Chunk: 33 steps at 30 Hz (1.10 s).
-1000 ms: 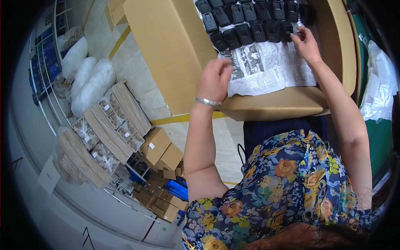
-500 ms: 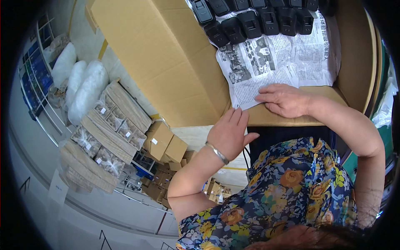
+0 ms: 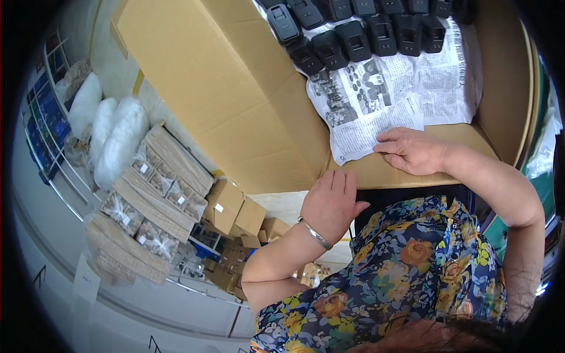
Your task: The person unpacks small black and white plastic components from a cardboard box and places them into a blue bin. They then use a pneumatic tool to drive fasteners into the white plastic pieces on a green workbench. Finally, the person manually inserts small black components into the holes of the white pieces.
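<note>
A printed newspaper sheet [image 3: 359, 134] lies inside a large open cardboard box [image 3: 265, 126], its near edge close to the box's front wall. My right hand [image 3: 415, 152] rests at that near edge, fingers stretched over the paper and thumb lower down. At the box's front left corner is my left hand [image 3: 331, 203], fingers extended and thumb apart, fingertips just below the paper's corner. It wears a silver bangle [image 3: 316, 234]. Beyond the hands, black plastic slotted units [image 3: 355, 40] stand in rows on the newspaper.
To the left stands a wire cart [image 3: 56, 170] near white bagged rolls [image 3: 120, 141]. Wrapped bundles with cardboard strips [image 3: 156, 200] sit below them. Smaller cartons [image 3: 226, 206] are stacked on the floor side. Clear plastic [image 3: 544, 144] hangs beyond the box's right wall.
The whole view has shifted slightly, so the box and paper appear lower. My left fingertips have drawn back a little from the paper's corner. My right hand stays on its edge.
</note>
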{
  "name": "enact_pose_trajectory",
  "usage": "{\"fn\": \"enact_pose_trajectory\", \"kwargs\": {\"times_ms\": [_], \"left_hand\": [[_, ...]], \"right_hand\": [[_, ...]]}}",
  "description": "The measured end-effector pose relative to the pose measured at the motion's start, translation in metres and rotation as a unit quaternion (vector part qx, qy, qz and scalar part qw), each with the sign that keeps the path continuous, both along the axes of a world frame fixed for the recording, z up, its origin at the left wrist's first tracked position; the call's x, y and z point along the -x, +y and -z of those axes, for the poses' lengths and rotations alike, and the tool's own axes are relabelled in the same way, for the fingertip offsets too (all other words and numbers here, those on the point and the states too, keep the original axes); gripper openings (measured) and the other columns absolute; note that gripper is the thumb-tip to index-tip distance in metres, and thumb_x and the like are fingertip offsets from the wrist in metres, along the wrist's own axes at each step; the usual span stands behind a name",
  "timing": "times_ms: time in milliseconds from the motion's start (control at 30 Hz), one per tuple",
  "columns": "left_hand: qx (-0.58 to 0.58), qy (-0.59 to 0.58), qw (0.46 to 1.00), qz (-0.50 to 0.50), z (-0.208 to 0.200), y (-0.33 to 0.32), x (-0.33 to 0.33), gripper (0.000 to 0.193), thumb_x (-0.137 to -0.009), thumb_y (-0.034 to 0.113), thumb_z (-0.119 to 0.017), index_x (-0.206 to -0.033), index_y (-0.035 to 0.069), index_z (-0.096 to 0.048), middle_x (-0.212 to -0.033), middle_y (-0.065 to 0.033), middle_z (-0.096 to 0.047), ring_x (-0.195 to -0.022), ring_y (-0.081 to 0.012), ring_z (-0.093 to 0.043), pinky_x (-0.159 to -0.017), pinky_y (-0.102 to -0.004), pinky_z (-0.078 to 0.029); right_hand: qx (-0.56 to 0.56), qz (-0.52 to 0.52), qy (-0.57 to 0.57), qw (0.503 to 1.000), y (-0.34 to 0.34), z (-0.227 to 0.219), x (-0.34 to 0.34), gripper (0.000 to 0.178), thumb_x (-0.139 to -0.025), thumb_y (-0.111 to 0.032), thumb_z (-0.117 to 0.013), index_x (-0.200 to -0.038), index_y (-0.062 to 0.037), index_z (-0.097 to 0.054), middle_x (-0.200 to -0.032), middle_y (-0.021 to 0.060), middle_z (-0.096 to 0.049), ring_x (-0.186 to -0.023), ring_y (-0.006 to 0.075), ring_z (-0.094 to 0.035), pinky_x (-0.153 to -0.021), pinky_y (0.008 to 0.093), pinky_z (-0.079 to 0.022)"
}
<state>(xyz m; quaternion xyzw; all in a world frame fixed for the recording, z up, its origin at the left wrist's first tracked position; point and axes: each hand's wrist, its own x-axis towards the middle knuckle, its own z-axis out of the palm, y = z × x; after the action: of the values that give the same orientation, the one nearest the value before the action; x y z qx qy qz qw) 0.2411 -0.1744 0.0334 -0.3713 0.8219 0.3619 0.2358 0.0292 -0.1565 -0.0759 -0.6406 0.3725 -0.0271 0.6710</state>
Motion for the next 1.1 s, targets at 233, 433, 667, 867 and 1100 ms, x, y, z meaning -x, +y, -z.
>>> {"fn": "enact_pose_trajectory", "kwargs": {"times_ms": [233, 433, 667, 867, 1100], "left_hand": [[0.020, 0.040, 0.995, 0.089, 0.009, -0.011, 0.014, 0.053, -0.065, 0.029, -0.070, -0.104, 0.000, -0.048, -0.085, -0.0105, -0.053, -0.078, -0.0259, -0.054, -0.065, -0.0347, -0.045], [0.057, 0.115, 0.976, 0.178, 0.021, -0.006, 0.058, 0.051, -0.066, 0.032, -0.069, -0.101, 0.000, -0.052, -0.081, -0.0110, -0.055, -0.075, -0.0261, -0.056, -0.064, -0.0338, -0.046], [0.090, 0.067, 0.961, 0.252, 0.033, 0.018, 0.095, 0.036, -0.068, 0.029, -0.067, -0.090, 0.003, -0.054, -0.083, -0.0119, -0.057, -0.079, -0.0274, -0.057, -0.068, -0.0380, -0.047], [0.252, 0.078, 0.943, 0.202, -0.017, 0.056, 0.162, 0.039, -0.069, 0.025, -0.069, -0.097, 0.002, -0.055, -0.089, -0.0148, -0.058, -0.080, -0.0306, -0.056, -0.069, -0.0387, -0.047], [0.139, 0.364, 0.859, 0.333, 0.005, 0.172, 0.306, 0.044, -0.069, 0.014, -0.071, -0.108, 0.001, -0.055, -0.099, -0.0172, -0.058, -0.089, -0.0325, -0.056, -0.078, -0.0381, -0.045]], "right_hand": [[0.072, 0.175, 0.025, 0.982, 0.001, -0.041, 0.014, 0.031, -0.082, -0.019, -0.051, -0.108, -0.0029, -0.055, -0.106, 0.0163, -0.055, -0.101, 0.0319, -0.051, -0.088, 0.0378, -0.040], [0.066, 0.368, 0.010, 0.927, 0.046, -0.111, 0.060, 0.025, -0.082, -0.016, -0.054, -0.102, -0.0015, -0.056, -0.097, 0.0136, -0.058, -0.091, 0.0300, -0.057, -0.079, 0.0357, -0.046], [0.127, 0.486, 0.046, 0.864, 0.168, -0.140, 0.125, 0.020, -0.080, -0.010, -0.060, -0.098, -0.0009, -0.058, -0.083, 0.0077, -0.060, -0.076, 0.0170, -0.058, -0.069, 0.0291, -0.047], [0.138, 0.533, 0.051, 0.833, 0.285, -0.112, 0.180, 0.022, -0.080, -0.016, -0.062, -0.099, -0.0053, -0.058, -0.080, 0.0045, -0.058, -0.070, 0.0128, -0.056, -0.065, 0.0260, -0.047], [0.170, 0.671, -0.010, 0.722, 0.402, -0.060, 0.199, 0.028, -0.082, -0.022, -0.059, -0.103, -0.0028, -0.056, -0.087, 0.0087, -0.061, -0.078, 0.0164, -0.059, -0.070, 0.0284, -0.048]]}}
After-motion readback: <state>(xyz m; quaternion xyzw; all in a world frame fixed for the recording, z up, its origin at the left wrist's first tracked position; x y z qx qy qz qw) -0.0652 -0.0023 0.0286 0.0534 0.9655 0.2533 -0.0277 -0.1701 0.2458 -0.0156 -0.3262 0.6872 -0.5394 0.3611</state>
